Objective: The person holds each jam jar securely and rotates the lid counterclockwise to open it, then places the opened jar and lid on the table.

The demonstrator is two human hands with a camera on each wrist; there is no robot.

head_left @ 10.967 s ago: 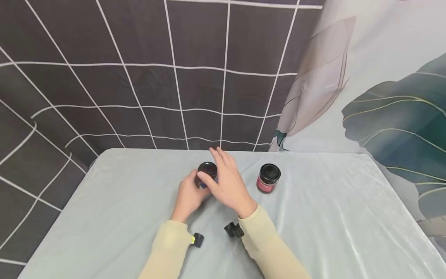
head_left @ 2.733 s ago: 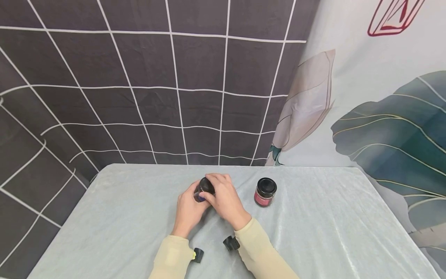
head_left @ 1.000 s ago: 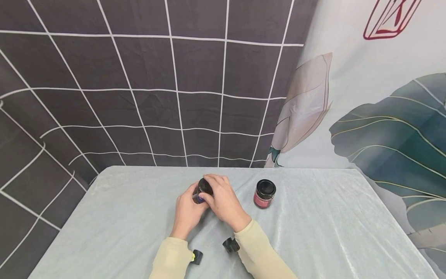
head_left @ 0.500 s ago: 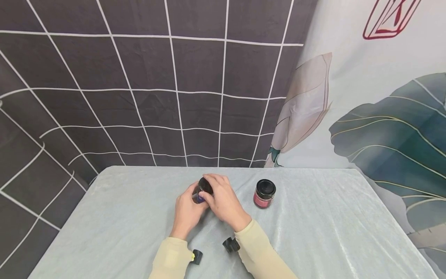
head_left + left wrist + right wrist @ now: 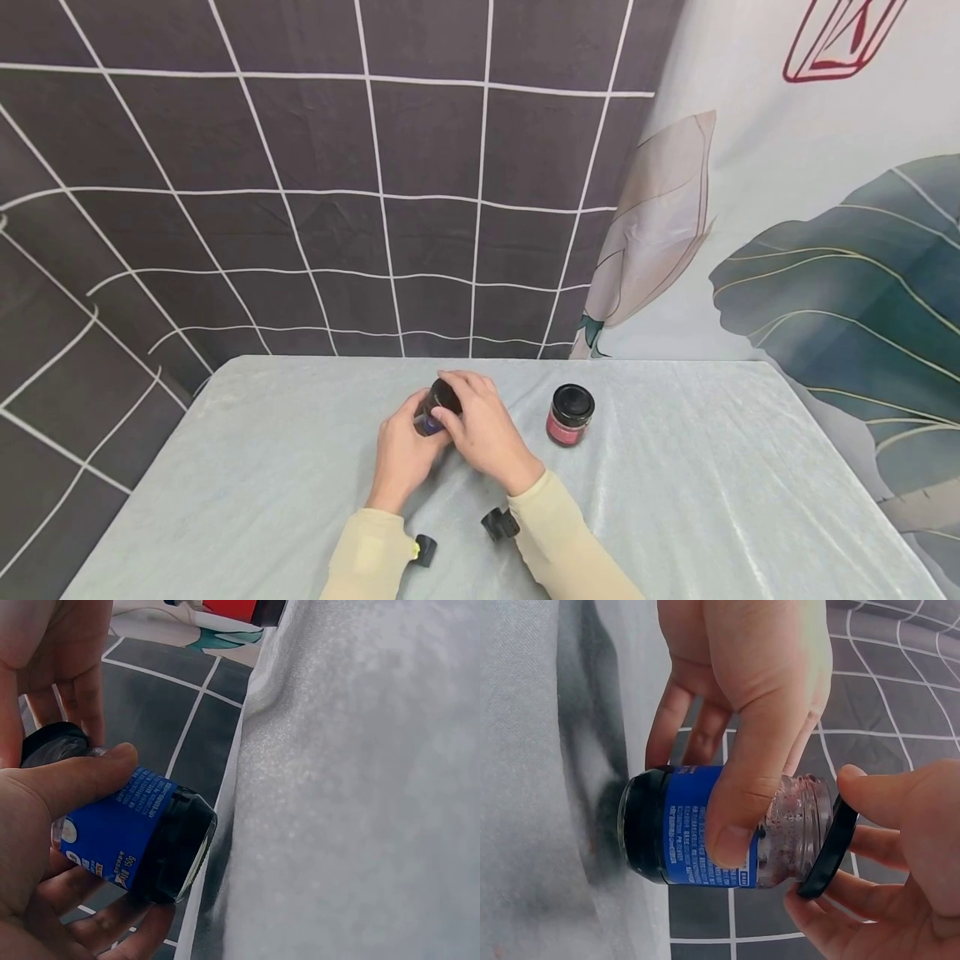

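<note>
On the pale cloth-covered table (image 5: 712,492), a red-labelled jar (image 5: 570,415) stands upright and capped, right of your hands and apart from them. A dark gridded backdrop (image 5: 427,137) rises beyond the far edge; a leaf-print cloth (image 5: 795,158) hangs at far right. Your fingers partly screen the blue-labelled jar (image 5: 694,844) from the head camera. It is tilted, at the table's far middle; contact with the cloth cannot be confirmed. Your left hand (image 5: 402,454) is clamped round its body; your right hand (image 5: 487,435) pinches the lid (image 5: 831,851), which sits askew at the threaded mouth. Eleven seconds ago, your right fingers were extended past the lid; now they curl on it.
</note>
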